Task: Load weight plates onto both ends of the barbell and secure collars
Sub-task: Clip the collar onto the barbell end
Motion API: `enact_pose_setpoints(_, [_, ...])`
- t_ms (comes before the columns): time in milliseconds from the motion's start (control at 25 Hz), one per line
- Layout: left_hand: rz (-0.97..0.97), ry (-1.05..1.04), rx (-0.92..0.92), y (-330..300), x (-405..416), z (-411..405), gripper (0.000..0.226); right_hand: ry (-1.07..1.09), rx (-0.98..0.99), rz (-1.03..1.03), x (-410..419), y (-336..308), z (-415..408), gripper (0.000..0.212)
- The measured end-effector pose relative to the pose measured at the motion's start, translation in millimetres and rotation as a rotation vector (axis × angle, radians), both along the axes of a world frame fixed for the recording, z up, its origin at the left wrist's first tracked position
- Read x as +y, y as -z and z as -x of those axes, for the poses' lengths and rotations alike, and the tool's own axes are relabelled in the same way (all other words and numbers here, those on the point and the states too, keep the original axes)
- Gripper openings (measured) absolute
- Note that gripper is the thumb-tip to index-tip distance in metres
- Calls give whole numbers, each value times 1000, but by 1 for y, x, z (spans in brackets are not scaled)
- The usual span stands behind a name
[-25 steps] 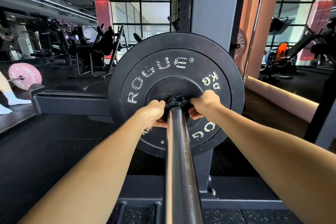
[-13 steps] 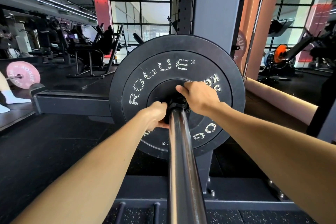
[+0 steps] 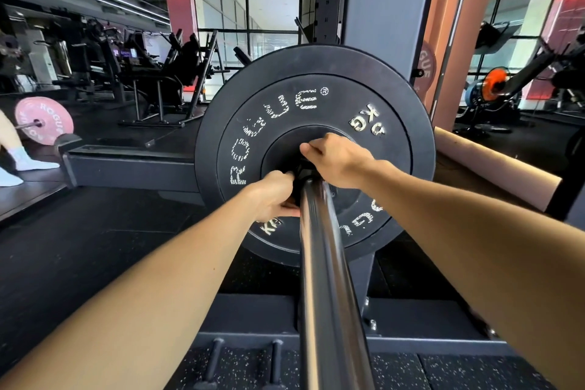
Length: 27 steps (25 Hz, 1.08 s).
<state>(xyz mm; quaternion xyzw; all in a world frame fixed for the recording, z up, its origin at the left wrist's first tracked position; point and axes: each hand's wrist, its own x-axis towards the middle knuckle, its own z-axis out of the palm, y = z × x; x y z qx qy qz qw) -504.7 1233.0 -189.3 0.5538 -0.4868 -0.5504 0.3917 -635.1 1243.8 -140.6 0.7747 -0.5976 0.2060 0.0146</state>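
A steel barbell sleeve (image 3: 326,279) runs away from me into a black Rogue weight plate (image 3: 253,123) marked 5 KG, with a larger black plate behind it. A black collar (image 3: 300,172) sits on the sleeve against the plate, mostly hidden by my hands. My left hand (image 3: 273,198) grips the collar from the left and below. My right hand (image 3: 337,158) curls over the top of the collar from the right.
A grey rack upright (image 3: 383,9) stands right behind the plates, its base frame (image 3: 133,168) stretching left. A pink plate (image 3: 44,120) and a person's feet show at far left. Gym machines stand at the back. Storage pegs (image 3: 215,361) sit below me.
My right hand moved from the right side of the collar up over its top. My left hand stayed on the collar's left side.
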Motion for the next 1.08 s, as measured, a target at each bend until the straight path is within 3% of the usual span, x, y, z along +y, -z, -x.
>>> enact_pose_setpoints(160, [-45,28,-31,-11,2,2,76,251,-503,-12,-2,24,24,41])
enact_pose_setpoints(240, [-58,60,-54,-13,2,5,93,356,-812,-170,-3,43,28,40])
enact_pose_setpoints(360, [-56,44,-38,-9,2,10,80,364,-1165,-320,-3,61,14,33])
enact_pose_setpoints(600, [-66,-29,64,-1,0,14,63,353,-1272,-360,-8,61,8,23])
enact_pose_setpoints(880, [-97,-36,144,1,-3,11,66,363,-1200,-383,-4,53,7,22])
enact_pose_setpoints(1080, [-59,-95,103,7,-4,13,57,366,-1161,-397,-9,55,8,27])
